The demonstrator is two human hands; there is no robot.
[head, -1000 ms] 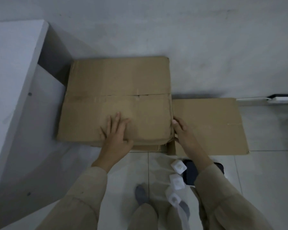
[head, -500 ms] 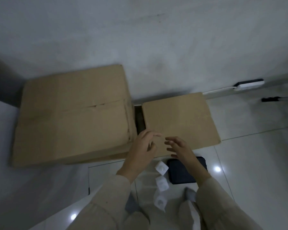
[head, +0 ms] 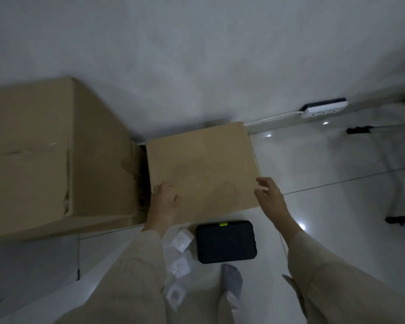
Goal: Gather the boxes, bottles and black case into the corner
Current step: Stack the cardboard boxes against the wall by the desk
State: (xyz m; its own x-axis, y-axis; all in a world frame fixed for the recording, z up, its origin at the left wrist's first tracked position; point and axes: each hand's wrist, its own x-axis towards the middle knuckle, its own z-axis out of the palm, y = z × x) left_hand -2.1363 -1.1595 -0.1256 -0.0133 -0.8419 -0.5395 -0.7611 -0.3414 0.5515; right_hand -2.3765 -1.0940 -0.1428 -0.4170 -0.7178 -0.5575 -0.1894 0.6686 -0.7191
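Note:
A large cardboard box (head: 40, 155) stands at the left against the wall. A smaller cardboard box (head: 204, 164) sits beside it on the right, with a narrow dark gap between them. My left hand (head: 163, 197) rests on the small box's near left corner, fingers curled at its edge. My right hand (head: 270, 192) hovers at the box's near right corner with fingers spread. A black case (head: 226, 242) with a green tag lies on the floor just in front of the small box. Clear bottles with white caps (head: 181, 239) lie in a row left of the case.
A white power strip (head: 323, 108) and its cable lie along the wall at the right. Dark stand feet (head: 399, 219) rest on the glossy tiles at the far right. My grey-socked foot (head: 230, 280) stands just behind the case.
My view swung right from the large box to the small one. Both hands left the large box, came together, then spread to the small box's two near corners.

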